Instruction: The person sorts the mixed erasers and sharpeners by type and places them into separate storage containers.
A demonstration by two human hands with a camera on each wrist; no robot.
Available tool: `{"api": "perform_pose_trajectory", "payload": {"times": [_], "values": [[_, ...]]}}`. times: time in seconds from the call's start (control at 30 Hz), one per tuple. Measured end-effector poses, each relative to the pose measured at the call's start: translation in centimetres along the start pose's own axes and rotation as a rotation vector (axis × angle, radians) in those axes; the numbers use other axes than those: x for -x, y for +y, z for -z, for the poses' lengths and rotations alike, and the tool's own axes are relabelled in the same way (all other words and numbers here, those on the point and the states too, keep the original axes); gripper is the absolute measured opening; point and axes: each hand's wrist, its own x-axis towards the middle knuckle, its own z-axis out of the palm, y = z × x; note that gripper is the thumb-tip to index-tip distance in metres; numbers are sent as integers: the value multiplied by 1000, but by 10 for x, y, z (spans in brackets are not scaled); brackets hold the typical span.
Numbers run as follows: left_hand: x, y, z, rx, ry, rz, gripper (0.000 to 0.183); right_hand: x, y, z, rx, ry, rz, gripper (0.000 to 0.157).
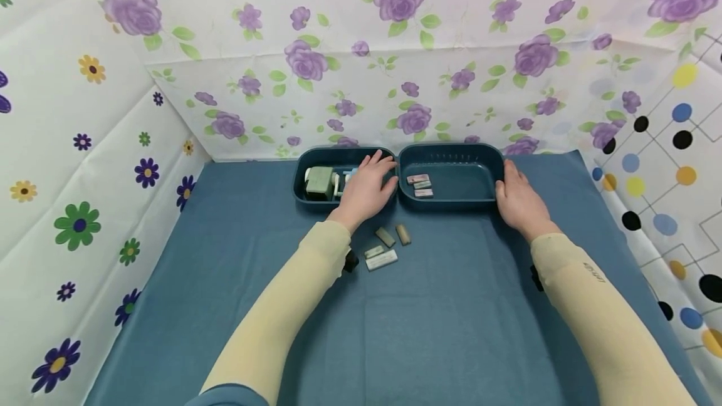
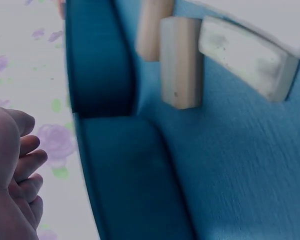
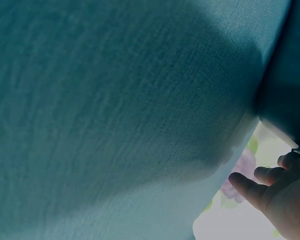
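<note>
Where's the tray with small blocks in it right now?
In the head view, the block tray sits right of center, beside the other tray, with the right hand at its right end.

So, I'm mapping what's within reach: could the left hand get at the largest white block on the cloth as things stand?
Probably yes: the largest white block lies uncovered near the left sleeve, though the left hand, over the left tray, would likely have to draw back first.
</note>
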Motion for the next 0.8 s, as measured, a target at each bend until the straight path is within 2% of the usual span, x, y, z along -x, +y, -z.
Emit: {"api": "perform_pose_trajectory", "payload": {"times": [0.23,0.43,0.63,0.8], "values": [[28,-13,17,87,67,9,43,0,0,-1,6,-3,3,70],[64,-26,29,201,112,14,43,0,-2,-2,-1,-6,2,70],[104,-44,33,321,128,122,44,0,-2,-3,-8,-3,9,69],[125,-58,34,398,169,180,41,0,-2,0,-12,-7,5,69]]}}
